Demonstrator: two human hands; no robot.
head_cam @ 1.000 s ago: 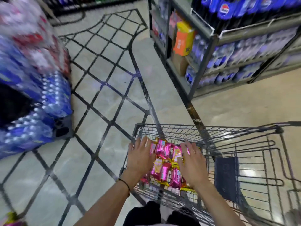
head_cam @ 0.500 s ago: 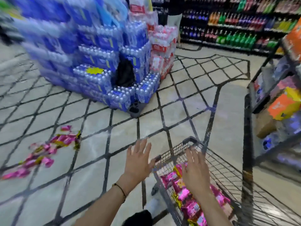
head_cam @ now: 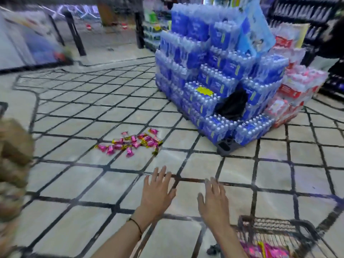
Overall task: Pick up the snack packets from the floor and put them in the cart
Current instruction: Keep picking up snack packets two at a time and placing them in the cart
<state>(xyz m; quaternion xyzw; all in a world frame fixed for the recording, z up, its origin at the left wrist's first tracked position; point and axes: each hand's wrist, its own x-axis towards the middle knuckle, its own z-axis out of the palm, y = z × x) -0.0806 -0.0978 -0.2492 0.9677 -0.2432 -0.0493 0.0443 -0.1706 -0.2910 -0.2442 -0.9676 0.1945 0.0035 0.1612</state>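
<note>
1. Cart (head_cam: 275,223): cut off by the bottom edge; only one blurred corner shows.
2. Packets (head_cam: 268,249) inside it: smeared, partly behind wire.
3. Floor packets (head_cam: 130,142): print too small to read.
4. Brown shape (head_cam: 13,164) at the left edge: blurred, unidentifiable.
5. Black object (head_cam: 232,105) in the bottle stack (head_cam: 214,71): unclear.

Bare tiled floor (head_cam: 115,185) stretching open ahead, up to snack packets (head_cam: 130,142). Bottled-water stack (head_cam: 214,75) standing right of packets, well apart. Cart (head_cam: 279,226) sitting lower right, off that stretch.

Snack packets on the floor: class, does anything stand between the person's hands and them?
Nothing visible does. Only bare tiled floor lies between the left hand, the right hand and the snack packets. The water bottle stack stands off to the right.
</note>
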